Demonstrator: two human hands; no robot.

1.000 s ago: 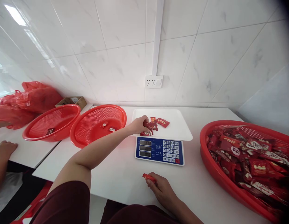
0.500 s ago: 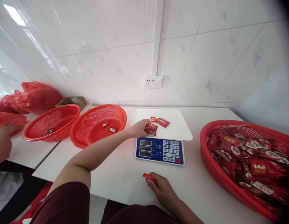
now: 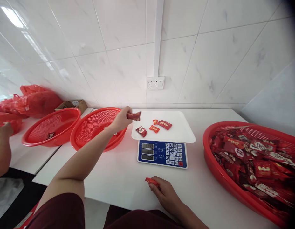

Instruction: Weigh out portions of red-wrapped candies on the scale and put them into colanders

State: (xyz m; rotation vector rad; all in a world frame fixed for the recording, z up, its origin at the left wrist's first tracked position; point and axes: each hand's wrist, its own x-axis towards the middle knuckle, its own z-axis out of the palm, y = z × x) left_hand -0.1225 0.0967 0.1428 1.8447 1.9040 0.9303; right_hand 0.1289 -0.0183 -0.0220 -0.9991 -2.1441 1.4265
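Observation:
My left hand is closed around a dark red snack packet, held above the left edge of the weighing tray and beside a red plastic basket. Several red packets lie on that white tray, among them a dark one with a white label and a bright red one. In front is the blue keypad panel of the scale. Low over the white table, my right hand pinches a small bright red packet. The left forearm partly hides the basket's contents.
A large red basket heaped with packets stands at the right. Further left are another red basket, a cardboard box and red plastic bags. A co-worker's hand is at the far left. A tiled wall closes the back.
My left hand has lifted off the tray and moved left and away from me, carrying a dark red packet. Two packets near its former place now show. My right hand has stayed put.

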